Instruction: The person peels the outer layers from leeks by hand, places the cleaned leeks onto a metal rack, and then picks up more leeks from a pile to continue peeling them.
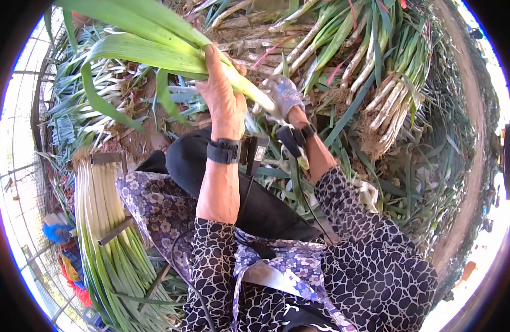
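My left hand (224, 97) is bare and closed around a leek (244, 83), just where the pale stem meets the leaves. Its broad green leaves fan out toward the upper left, and one long leaf droops. My right hand (287, 94), in a patterned glove, is at the white root end of the same leek with its fingers curled in. Part of that end is hidden by the glove. Both wrists wear black straps, with a small dark device (258, 149) beside the left one.
Untrimmed leeks (390, 110) with soil on their roots lie at the upper right, some tied with pink string. More leeks (100, 94) are heaped at the left. A stack of cleaned leeks (100, 210) rests in a metal frame (115, 230) at lower left. Loose leaves (399, 182) litter the ground.
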